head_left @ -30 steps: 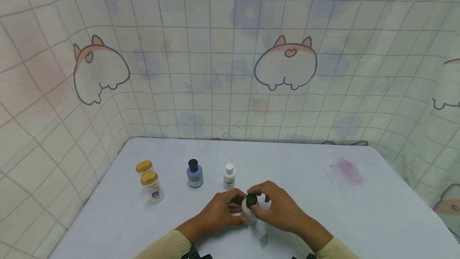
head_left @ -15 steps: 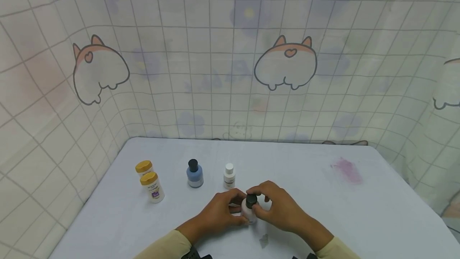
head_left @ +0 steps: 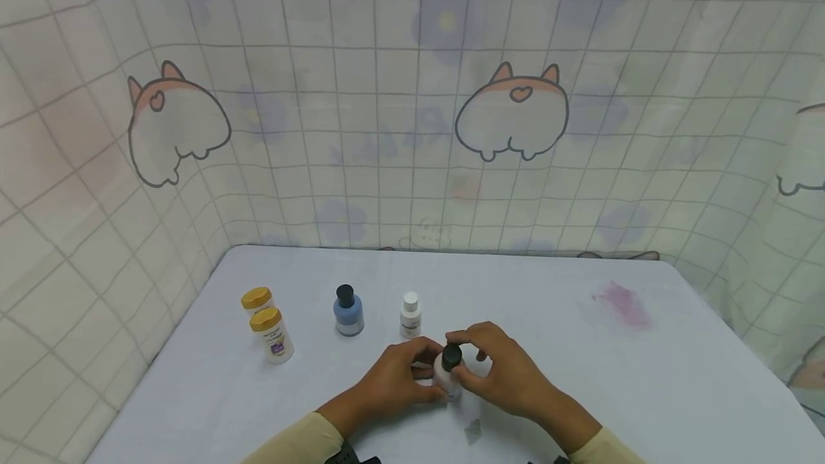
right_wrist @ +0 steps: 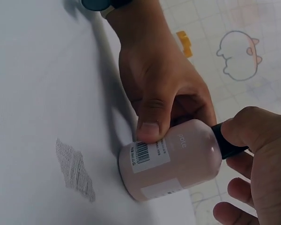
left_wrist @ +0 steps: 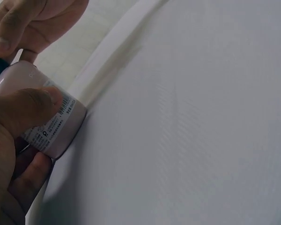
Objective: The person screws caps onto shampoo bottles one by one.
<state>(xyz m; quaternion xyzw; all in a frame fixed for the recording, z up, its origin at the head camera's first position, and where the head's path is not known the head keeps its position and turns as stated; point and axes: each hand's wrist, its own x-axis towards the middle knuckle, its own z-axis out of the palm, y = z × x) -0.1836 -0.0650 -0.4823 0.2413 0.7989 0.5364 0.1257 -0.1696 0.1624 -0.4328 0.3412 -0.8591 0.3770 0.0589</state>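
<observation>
A pale pink bottle (right_wrist: 192, 145) with a black cap (head_left: 452, 356) stands on the table, a barcode label on its side. My left hand (head_left: 402, 378) grips its body from the left, thumb across the label in the left wrist view. From the right, my right hand (head_left: 503, 371) pinches the cap between thumb and index finger, its other fingers partly curled below. Just behind the hands is a small white bottle (head_left: 410, 316) with a white cap. Left of that stands a blue bottle (head_left: 349, 313) with a black cap.
Two white jars with yellow lids, the nearer jar (head_left: 275, 339) overlapping the farther jar (head_left: 258, 298), stand at the left of the white table (head_left: 548, 306). A pink stain (head_left: 624, 305) marks the right side, and a grey patch (head_left: 473, 431) lies near the front. A patterned curtain (head_left: 387, 92) surrounds the table.
The black cap and my right hand have shifted very slightly; the right hand still pinches the cap and the left hand keeps its grip on the bottle. The other bottles stay put.
</observation>
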